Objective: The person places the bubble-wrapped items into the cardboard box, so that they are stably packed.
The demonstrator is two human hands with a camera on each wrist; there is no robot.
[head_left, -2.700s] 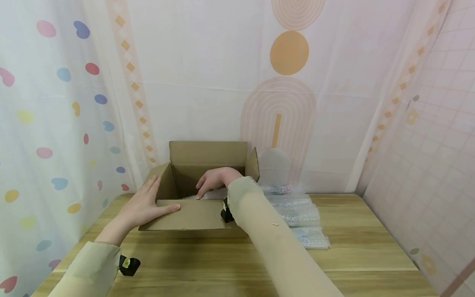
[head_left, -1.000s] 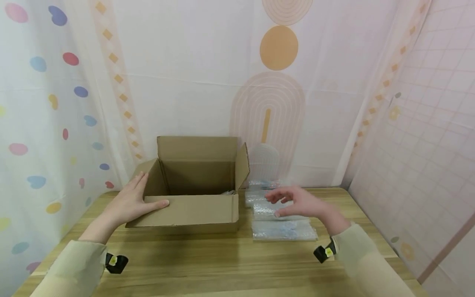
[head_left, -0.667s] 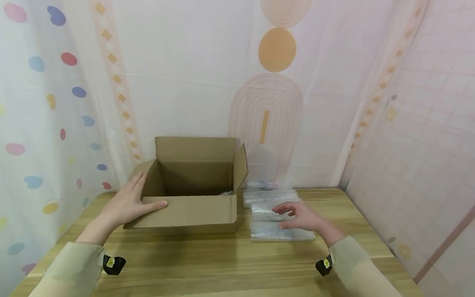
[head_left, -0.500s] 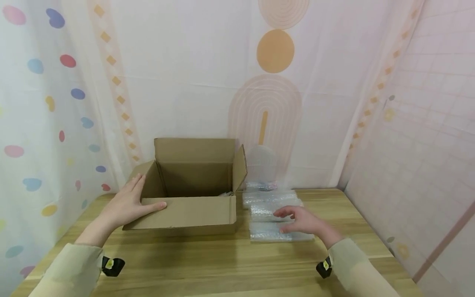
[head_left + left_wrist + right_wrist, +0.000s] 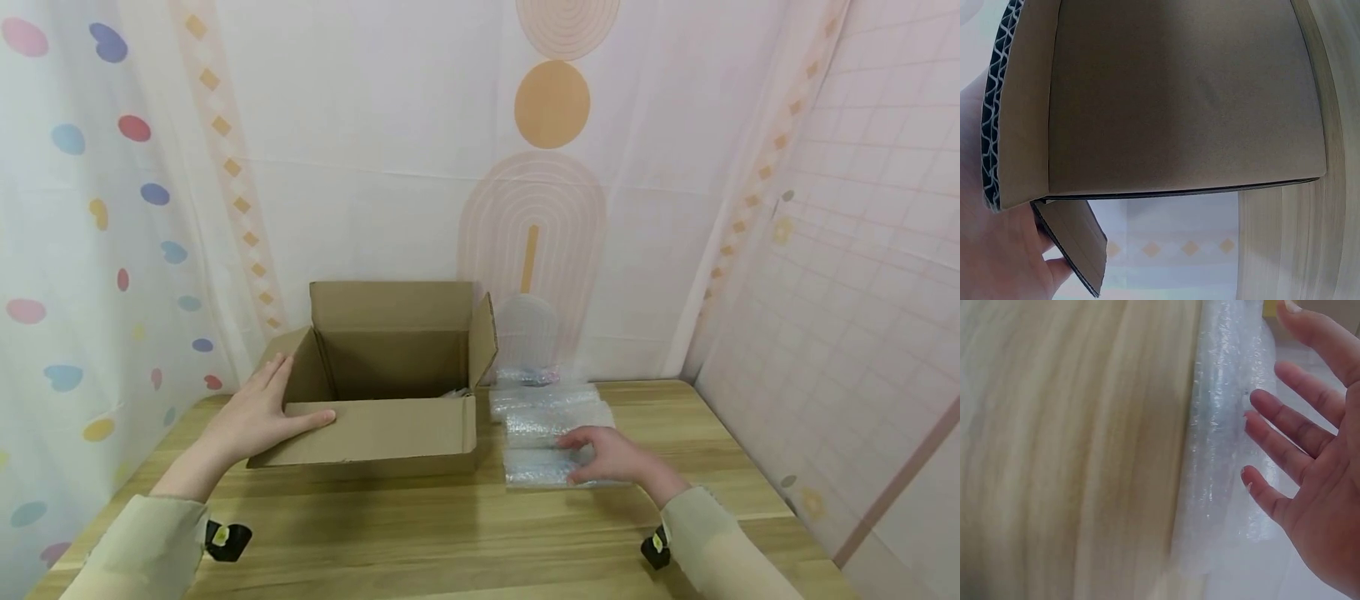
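Head view: the left hand (image 5: 251,417) lies flat on the cardboard box (image 5: 390,375), steadying it; the right hand (image 5: 611,457), fingers spread and holding nothing, touches the nearest bubble-wrap packet (image 5: 543,468).

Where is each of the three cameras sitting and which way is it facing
Head: worn high, faces forward and down at the cardboard box and bubble-wrap packs on the table; shows both sleeves, left hand, right hand.
Left wrist: close to the box's outer wall; shows left palm.
Right wrist: looks along the tabletop at the nearest bubble-wrap pack; shows spread fingers.
Shared: head and left wrist both show the box.
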